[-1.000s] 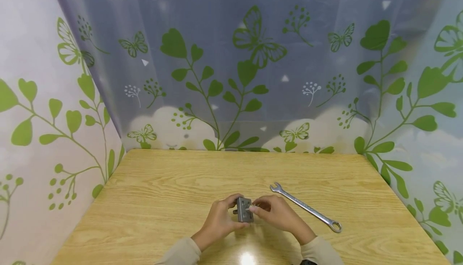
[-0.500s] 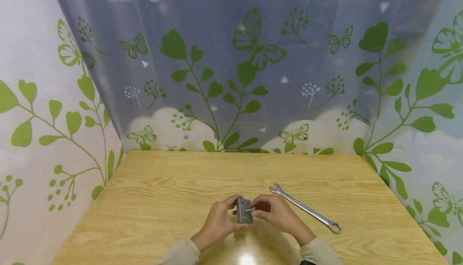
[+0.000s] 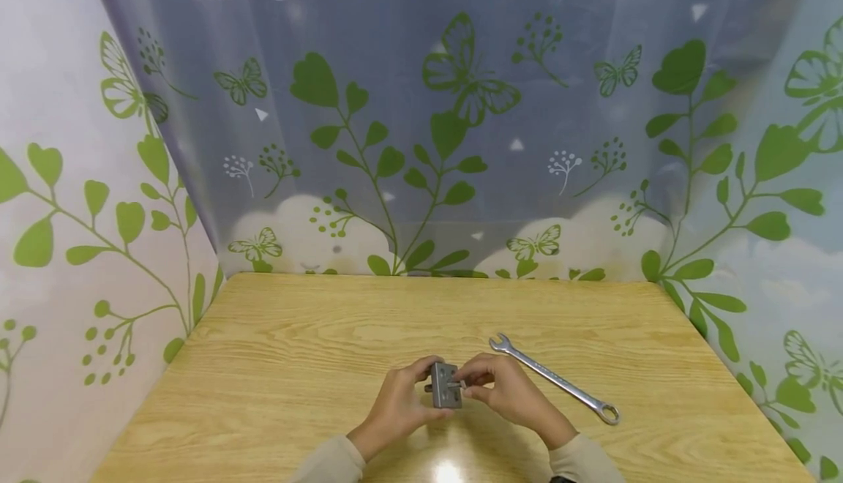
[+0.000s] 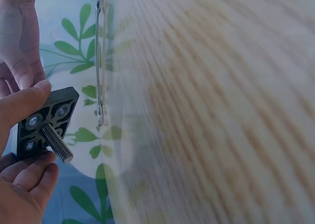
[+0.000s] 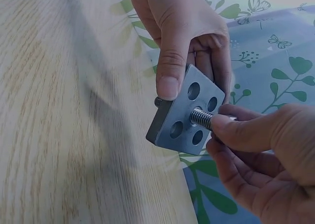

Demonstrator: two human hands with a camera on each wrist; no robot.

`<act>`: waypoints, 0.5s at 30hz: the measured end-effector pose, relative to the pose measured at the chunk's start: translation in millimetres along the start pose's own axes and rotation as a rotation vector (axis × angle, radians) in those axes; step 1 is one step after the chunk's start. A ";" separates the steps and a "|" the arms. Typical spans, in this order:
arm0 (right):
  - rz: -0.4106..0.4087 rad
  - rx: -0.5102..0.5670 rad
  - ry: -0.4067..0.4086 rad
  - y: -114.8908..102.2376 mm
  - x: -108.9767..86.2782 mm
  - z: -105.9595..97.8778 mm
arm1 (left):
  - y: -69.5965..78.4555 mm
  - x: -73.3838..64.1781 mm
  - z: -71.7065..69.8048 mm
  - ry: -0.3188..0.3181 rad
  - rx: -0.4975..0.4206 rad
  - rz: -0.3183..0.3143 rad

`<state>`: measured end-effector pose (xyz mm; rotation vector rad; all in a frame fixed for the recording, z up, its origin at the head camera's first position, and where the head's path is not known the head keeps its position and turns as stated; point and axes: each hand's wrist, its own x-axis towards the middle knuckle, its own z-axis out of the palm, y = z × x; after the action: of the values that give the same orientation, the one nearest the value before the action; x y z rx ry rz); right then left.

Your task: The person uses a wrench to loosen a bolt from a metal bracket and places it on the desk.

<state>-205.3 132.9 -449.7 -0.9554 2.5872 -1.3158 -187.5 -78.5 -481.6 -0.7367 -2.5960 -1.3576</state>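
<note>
My left hand (image 3: 398, 399) grips a grey square plate (image 5: 184, 111) by its edges, thumb on one side and fingers on the other. Round holes surround the middle of the plate's face in the right wrist view. A threaded bolt (image 5: 202, 118) passes through the centre. Its shank end (image 4: 60, 146) sticks out of the ribbed back in the left wrist view. My right hand (image 3: 506, 391) pinches the bolt's other end between thumb and index finger, and those fingertips hide its head. A length of thread shows between plate and fingertips.
A silver combination wrench (image 3: 560, 379) lies slantwise on the wooden table (image 3: 296, 344), right of and beyond my right hand. Curtains with green leaves and butterflies (image 3: 467, 73) hang behind the table and at both sides.
My right fingers, close over the plate's face a second ago, sit slightly further right, and more of the bolt shows. The left hand holds the plate in nearly the same place.
</note>
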 end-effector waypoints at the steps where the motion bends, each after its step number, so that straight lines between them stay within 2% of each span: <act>1: -0.001 -0.002 -0.005 0.0 0.3 -0.3 | -0.1 0.0 -0.2 0.000 0.000 0.000; 7: 0.049 -0.026 -0.030 2.4 2.4 -2.5 | 0.0 -0.7 -0.9 0.007 -0.003 0.011; 15: 0.174 0.075 -0.079 3.3 5.1 0.1 | 0.4 -0.9 -1.6 0.021 -0.005 0.001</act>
<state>-211.0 131.5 -451.2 -0.7353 2.4788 -1.2930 -186.7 -79.9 -480.6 -0.7212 -2.5769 -1.3642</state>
